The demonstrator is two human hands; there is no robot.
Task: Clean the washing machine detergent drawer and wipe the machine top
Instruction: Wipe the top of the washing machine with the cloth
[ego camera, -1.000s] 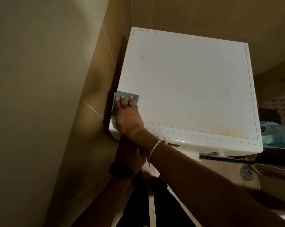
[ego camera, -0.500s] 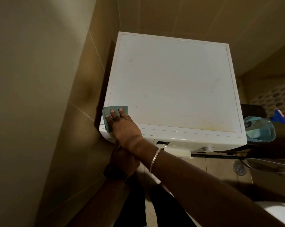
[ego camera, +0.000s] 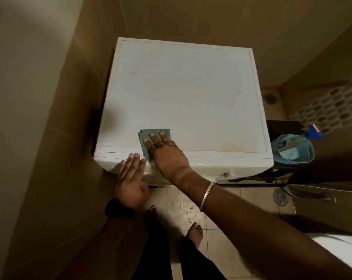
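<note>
Currently the right hand [ego camera: 167,152] presses a folded green cloth [ego camera: 150,138] flat against the machine top [ego camera: 183,93] near its front edge, left of centre. The fingers [ego camera: 151,136] are extended and slightly spread over the cloth, which distributes pressure across the fold and keeps it from bunching while wiping; nothing is pinched. The lower part of the cloth overhangs the front lip, so the edge strip is probably covered in the same stroke. The left hand [ego camera: 130,178] rests against the front panel at the front-left corner, fingers straight and close together, fingertips touching the top of the panel. This placement appears to brace the body, or to hold the drawer front shut, though the detergent drawer itself cannot be distinguished beneath the hand. A yellowish stain [ego camera: 234,145] lies near the front-right corner of the machine top, and faint marks sit further back, so that area seems to need wiping yet. A blue tub [ego camera: 304,156] holding a spray bottle [ego camera: 310,134] stands just beside the machine's right side, within reach for re-wetting the cloth.
</note>
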